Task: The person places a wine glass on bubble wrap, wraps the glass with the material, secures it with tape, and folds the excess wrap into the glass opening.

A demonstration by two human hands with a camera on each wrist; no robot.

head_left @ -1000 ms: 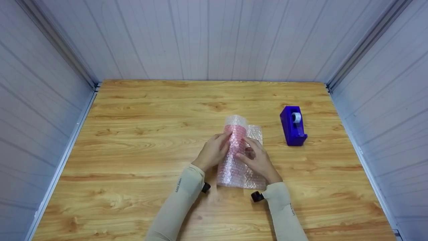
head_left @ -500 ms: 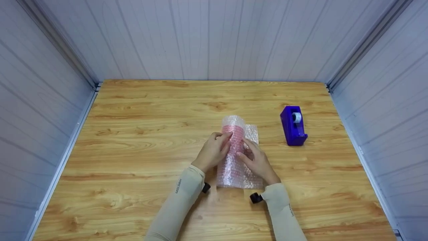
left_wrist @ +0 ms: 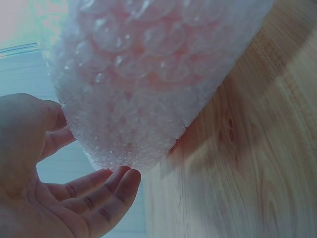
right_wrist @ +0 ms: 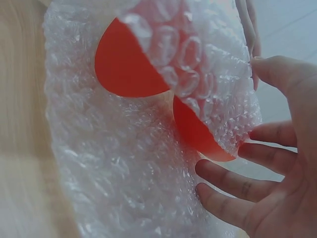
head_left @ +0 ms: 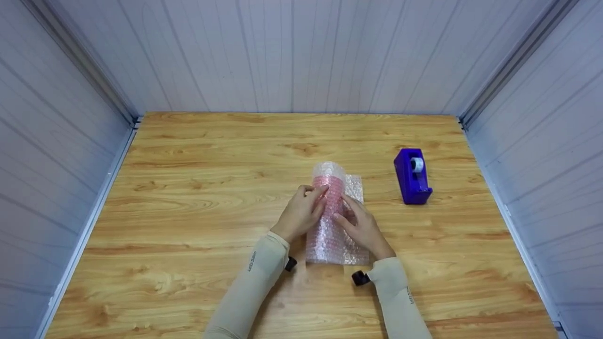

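A roll of clear bubble wrap (head_left: 326, 240) lies lengthwise on the table, pink showing through its upper part. Its flat flap (head_left: 354, 186) extends to the right. My left hand (head_left: 299, 212) holds the roll's left side, thumb and fingertips against the wrap (left_wrist: 124, 114). On the other side, my right hand (head_left: 366, 228) holds it with spread, bent fingers. In the right wrist view, two smooth red rounded parts (right_wrist: 126, 64) show beneath the wrap's raised edge, with fingertips (right_wrist: 247, 144) at that edge. The rest of the contents is hidden.
A blue tape dispenser (head_left: 414, 181) with a white tape roll (head_left: 417, 165) stands to the right of the wrap on the wooden table (head_left: 188, 165). Pale panel walls (head_left: 292, 56) enclose the back and both sides.
Over the last second the roll's top has shifted slightly left and the flap's right edge has drawn inward. Both hands have stayed on the roll, nearly in place.
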